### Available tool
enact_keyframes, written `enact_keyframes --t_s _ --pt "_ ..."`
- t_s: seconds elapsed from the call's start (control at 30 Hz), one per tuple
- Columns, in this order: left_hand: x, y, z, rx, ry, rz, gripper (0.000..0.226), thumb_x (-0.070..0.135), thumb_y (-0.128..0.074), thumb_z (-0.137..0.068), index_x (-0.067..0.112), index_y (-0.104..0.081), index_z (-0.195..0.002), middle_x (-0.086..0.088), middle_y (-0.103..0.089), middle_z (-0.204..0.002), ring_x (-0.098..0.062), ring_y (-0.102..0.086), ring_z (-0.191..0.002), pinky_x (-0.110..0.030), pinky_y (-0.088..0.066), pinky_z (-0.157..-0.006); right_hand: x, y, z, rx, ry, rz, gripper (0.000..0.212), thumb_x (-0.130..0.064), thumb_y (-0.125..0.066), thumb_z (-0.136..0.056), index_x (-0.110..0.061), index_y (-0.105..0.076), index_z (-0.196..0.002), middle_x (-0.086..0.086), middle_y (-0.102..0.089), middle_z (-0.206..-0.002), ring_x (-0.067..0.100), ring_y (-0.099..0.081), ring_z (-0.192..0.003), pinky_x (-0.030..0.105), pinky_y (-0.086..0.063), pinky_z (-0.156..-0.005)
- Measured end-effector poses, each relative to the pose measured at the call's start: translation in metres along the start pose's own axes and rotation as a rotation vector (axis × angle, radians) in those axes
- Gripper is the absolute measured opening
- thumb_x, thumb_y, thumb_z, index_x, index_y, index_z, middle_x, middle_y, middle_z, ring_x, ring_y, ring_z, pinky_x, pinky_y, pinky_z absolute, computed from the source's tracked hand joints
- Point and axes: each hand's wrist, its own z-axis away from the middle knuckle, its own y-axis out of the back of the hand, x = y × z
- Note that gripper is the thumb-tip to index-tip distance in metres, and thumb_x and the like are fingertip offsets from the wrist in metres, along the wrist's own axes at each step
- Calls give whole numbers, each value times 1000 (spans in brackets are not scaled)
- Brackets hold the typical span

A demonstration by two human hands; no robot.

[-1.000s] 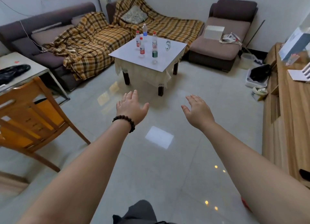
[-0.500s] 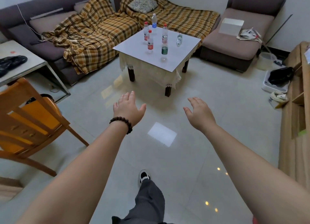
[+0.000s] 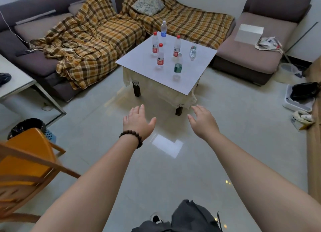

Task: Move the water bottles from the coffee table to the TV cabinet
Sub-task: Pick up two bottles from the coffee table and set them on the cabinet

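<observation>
Several clear water bottles stand on the white coffee table ahead of me. Three have red caps and labels, the nearest being one red-label bottle. A green-label bottle stands closest to the table's front, a blue-label bottle at the far corner, and a small bottle to the right. My left hand, with a bead bracelet on its wrist, and my right hand reach forward over the floor, both empty with fingers apart, short of the table. The wooden TV cabinet runs along the right edge.
A plaid-covered sofa wraps behind and left of the table, and a brown seat stands at the right. An orange wooden chair is near left beside a white side table. A white tray with a black bag lies by the cabinet.
I have walked closer to the coffee table, which now looks larger and nearer. Both hands stay outstretched and empty. The view has tilted down, hiding the cabinet's top.
</observation>
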Motion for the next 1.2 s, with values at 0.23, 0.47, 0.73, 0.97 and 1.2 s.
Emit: enact_keyframes --t_s 0.23,0.47,0.73,0.97,1.2 --pt "1 -6 -118 -26 -3 -3 72 51 -39 -92 16 -16 -151 -3 -19 -159 -18 -12 -147 -45 -15 -118 -5 -6 -117 18 -14 -11 49 -33 -40 -98 -13 -37 -142 7 -33 -153 22 -25 -143 39 -24 -115" --pt "24 -5 -285 -18 5 -30 72 51 -40 -91 16 -18 -151 -4 -20 -158 -19 -13 -147 -46 -14 -118 5 0 -285 29 -16 -28 48 -30 -41 -97 -9 -40 -141 8 -39 -149 23 -31 -140 35 -25 -114" --pt "78 19 -464 -40 -56 -51 71 49 -41 -92 15 -18 -150 -2 -22 -157 -19 -16 -146 -46 -17 -117 6 27 -454 -5 -98 -32 49 -30 -39 -98 -11 -36 -143 7 -34 -152 23 -27 -142 35 -22 -116" --pt "94 23 -573 -94 -115 -103 73 51 -38 -92 15 -14 -151 -4 -19 -159 -20 -15 -146 -45 -17 -118 3 28 -546 -21 -172 -38 49 -31 -39 -98 -13 -35 -144 5 -33 -153 21 -25 -143 36 -23 -114" --pt "103 20 -689 -134 -266 -108 71 48 -41 -92 15 -18 -150 -5 -27 -155 -22 -23 -143 -44 -22 -115 3 14 -628 36 -308 -68 48 -28 -41 -98 -11 -38 -142 7 -34 -152 23 -28 -142 35 -24 -114"
